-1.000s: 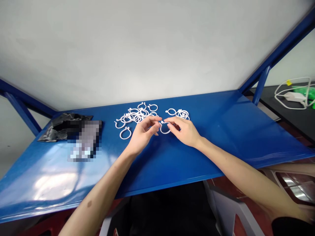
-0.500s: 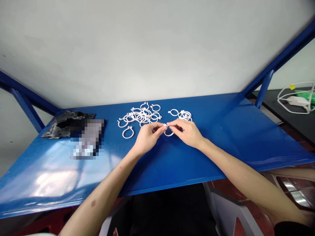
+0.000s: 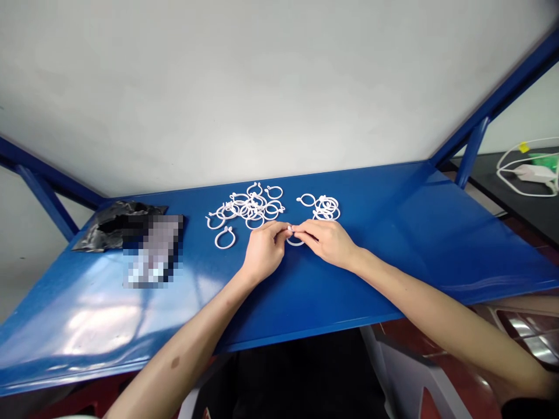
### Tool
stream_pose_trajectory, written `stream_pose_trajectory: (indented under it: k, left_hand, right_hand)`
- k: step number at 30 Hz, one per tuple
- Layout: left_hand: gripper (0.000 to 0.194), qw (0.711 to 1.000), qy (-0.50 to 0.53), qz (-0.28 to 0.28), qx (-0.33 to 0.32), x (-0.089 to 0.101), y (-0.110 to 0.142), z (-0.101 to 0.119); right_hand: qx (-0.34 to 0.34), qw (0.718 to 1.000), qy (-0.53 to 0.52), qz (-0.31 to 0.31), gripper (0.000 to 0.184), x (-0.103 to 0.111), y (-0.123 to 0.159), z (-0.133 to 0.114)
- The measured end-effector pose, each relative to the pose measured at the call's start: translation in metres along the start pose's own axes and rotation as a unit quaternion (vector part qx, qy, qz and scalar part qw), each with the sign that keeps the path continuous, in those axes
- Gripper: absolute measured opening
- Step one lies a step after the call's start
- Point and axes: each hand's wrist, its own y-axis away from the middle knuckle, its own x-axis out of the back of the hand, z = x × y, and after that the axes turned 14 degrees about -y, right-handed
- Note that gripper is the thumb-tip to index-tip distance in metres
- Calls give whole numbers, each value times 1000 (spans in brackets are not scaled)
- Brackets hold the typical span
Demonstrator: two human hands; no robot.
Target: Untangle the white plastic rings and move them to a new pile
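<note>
Between my two hands is a white plastic curtain ring [image 3: 296,242], its lower curve showing below the fingertips. My left hand [image 3: 265,250] pinches the ring's knobbed end from the left. From the other side my right hand [image 3: 329,241] closes its thumb and fingers on the same ring. Fingers hide most of the top of it. Beyond my left hand lies a loose heap of white curtain rings [image 3: 248,205], several with small ball ends at an opening. A smaller cluster of rings [image 3: 327,208] lies just past my right hand.
One single ring [image 3: 225,238] lies left of my left hand on the blue table [image 3: 305,302]. A crumpled black plastic bag [image 3: 105,227] and a pixelated object [image 3: 159,244] are at the left. Blue frame bars [image 3: 474,151] rise at both sides. A white cable [image 3: 506,174] lies at far right.
Both hands have drawn closer together at the fingertips and sit slightly lower in the view, still on the same ring. The other rings rest as before.
</note>
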Motion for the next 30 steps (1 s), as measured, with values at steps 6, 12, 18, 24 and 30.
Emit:
stream_pose_trajectory:
  k: [6,12,18,24,30]
  left_hand:
    - [25,989,-120,27,-83,6,-11,-10]
    - [29,969,-218,47,-103,2,-14,-27]
    - [23,969,-227,22,-98,-4,-15,-31]
    - [8,991,-122,50,-38,6,-14,-19]
    - [17,979,187,42,72,17,-11,0]
  right_hand:
    - [-48,997,53,38,18,10,-10,-1]
    - [-67,973,172,139,25,38,-13,23]
    - [-88,955,228,168,27,49,-12,43]
    - [-66,966,190,165,26,42,-13,25]
    - [-18,998,13,59,25,17,-11,-5]
